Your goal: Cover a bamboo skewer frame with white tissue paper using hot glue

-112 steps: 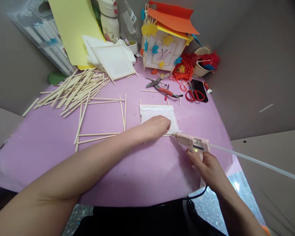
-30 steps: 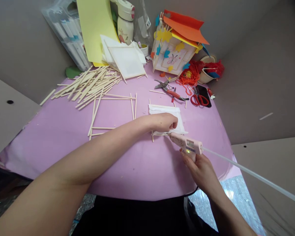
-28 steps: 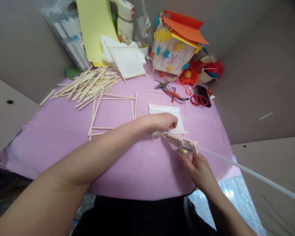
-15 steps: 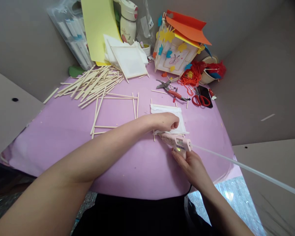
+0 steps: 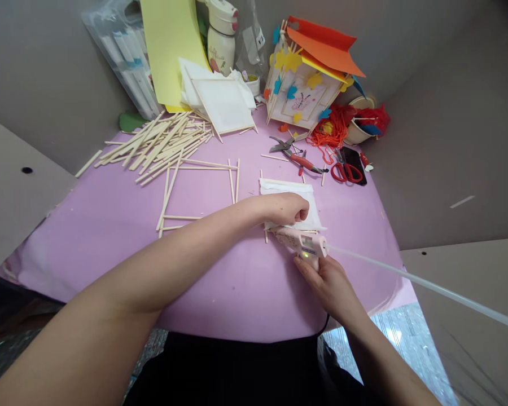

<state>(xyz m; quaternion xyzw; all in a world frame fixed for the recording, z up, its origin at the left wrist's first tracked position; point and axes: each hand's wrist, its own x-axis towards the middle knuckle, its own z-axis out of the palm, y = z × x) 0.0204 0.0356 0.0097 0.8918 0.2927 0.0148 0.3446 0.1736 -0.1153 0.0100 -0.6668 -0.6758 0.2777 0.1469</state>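
Note:
My left hand [image 5: 285,208] rests curled on a white paper sheet [image 5: 290,194], near its lower edge. That sheet lies on thin wooden sticks, and one stick [image 5: 294,230] runs along its lower edge. My right hand [image 5: 325,287] grips a pale pink hot glue gun [image 5: 301,243], whose green light is lit. The gun's nozzle points left along that stick, close under my left hand, and its tip is hidden against the sheet's edge. A long translucent glue stick [image 5: 423,281] runs from the gun's back toward the right.
A square stick frame [image 5: 198,168] lies left of the sheet on the pink table mat [image 5: 237,293]. Behind it are a pile of wooden sticks [image 5: 161,144], a papered frame [image 5: 222,104], a decorated lantern [image 5: 305,84], pliers [image 5: 288,149], red scissors [image 5: 346,173] and orange yarn [image 5: 333,128].
The glue gun has moved left, its nozzle now nearer my left hand along the sheet's lower edge. My left hand stays on the sheet, and the view has shifted slightly.

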